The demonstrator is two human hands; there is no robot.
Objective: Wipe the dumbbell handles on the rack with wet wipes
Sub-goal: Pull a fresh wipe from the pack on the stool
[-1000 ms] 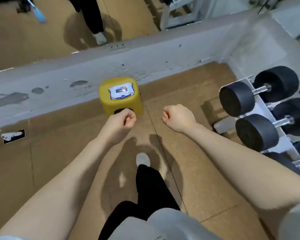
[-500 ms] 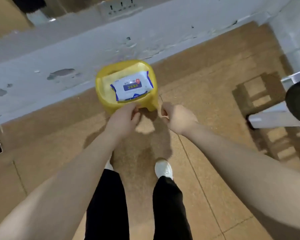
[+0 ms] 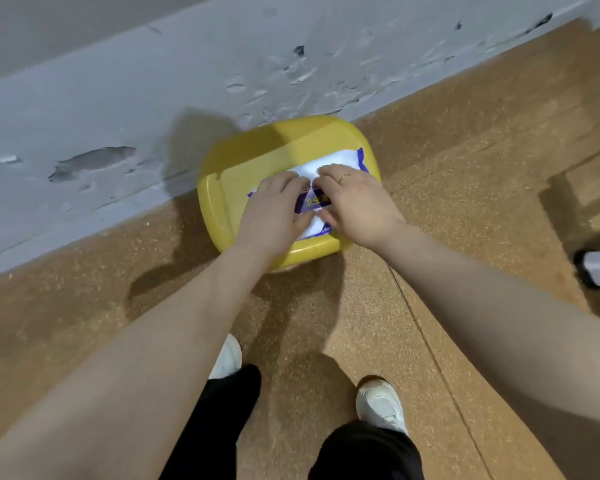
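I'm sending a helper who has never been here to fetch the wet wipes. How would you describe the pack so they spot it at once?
Look where the grey wall meets the cork floor: a yellow stool stands there. On it lies the pack of wipes, flat, white with blue edges and a dark blue label, under both hands.

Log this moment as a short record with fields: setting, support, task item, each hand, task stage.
setting: speckled cork-brown floor beside a chipped grey wall
support: yellow plastic stool against the wall
task item: white and blue wet wipe pack lying on the stool top
left hand: on the pack's left part, grip unclear
right hand: on the pack's right part, ring on one finger
task stage: no wipe out yet; dumbbells out of view
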